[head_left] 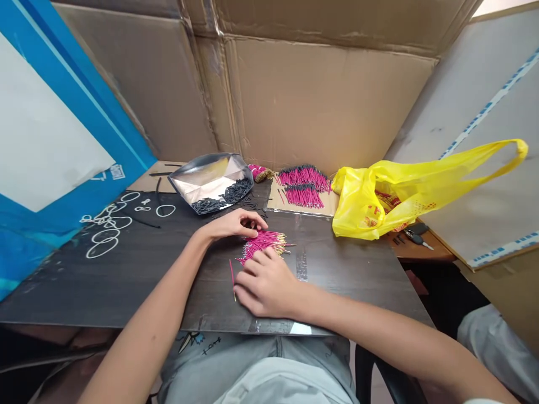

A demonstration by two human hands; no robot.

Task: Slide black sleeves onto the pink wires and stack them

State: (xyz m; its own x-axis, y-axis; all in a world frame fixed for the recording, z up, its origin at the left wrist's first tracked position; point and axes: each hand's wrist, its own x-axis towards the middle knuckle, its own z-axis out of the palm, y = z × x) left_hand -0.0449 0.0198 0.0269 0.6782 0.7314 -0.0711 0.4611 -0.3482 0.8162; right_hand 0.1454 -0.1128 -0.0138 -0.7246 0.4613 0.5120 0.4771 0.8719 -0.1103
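Observation:
A bunch of thin pink wires with yellowish metal ends lies on the dark table in front of me. At its upper left side is my left hand, its bent fingers reaching the wires and its thumb apart from them. My right hand lies palm down at the near side of the bunch, with its fingers curled and their tips partly hidden. Whatever they pinch is out of sight. A single pink wire lies apart, just left of my right hand.
Behind my left hand, an open silver bag holds many short black tubes. Sorted pink wires with black ends lie on a cardboard sheet. White rubber bands lie left, a yellow plastic bag right, keys beyond it.

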